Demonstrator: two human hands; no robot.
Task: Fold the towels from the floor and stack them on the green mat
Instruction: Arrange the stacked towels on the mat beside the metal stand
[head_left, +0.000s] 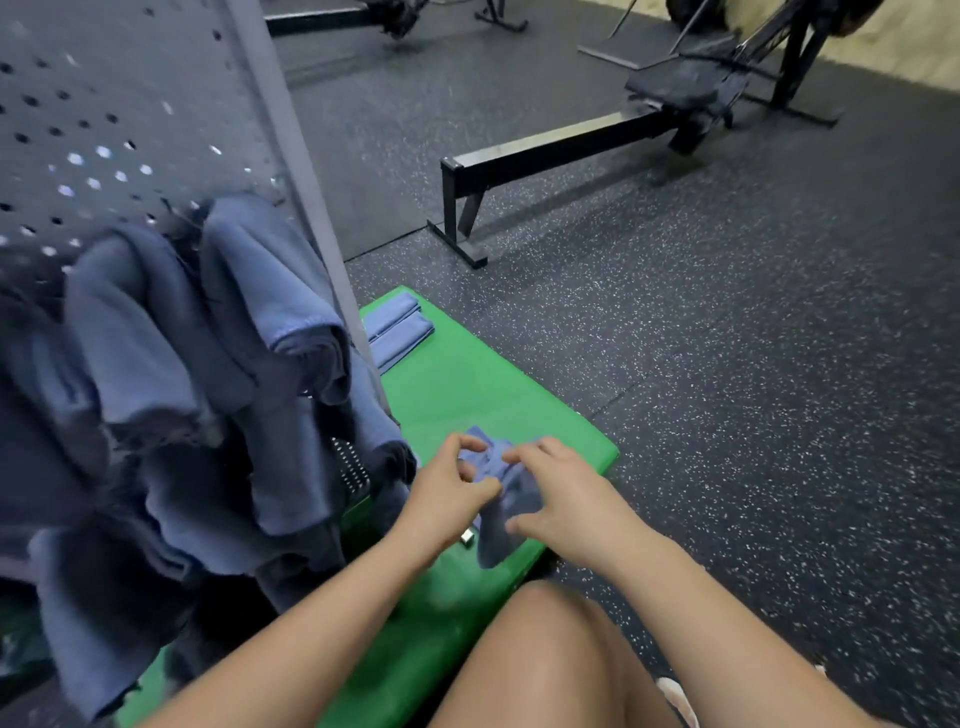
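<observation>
Blue cloth, soft and limp: the towel (506, 499) is bunched between both hands just above the near part of the green mat (467, 384), its lower end drooping onto it. The left hand (447, 493) pinches a fold between thumb and curled fingers. The right hand (563, 501) curls its fingers over the other side and grips too. The towel looks light and will not keep a shape by itself, so I judge it needs spreading flat before folding, best taken by 2 corners or along 1 hem. The corners are buried in the bunch and cannot be picked out here. It should not slip, and nothing about it is fragile.

No bin or basket plainly shows. The green mat serves as the holder: 2 folded towels (397, 332) lie at its far end, touching. On the left a perforated rack (104, 130) carries several draped towels (208, 364), crumpled. A rower (571, 150) stands well apart on the speckled floor (753, 389).
</observation>
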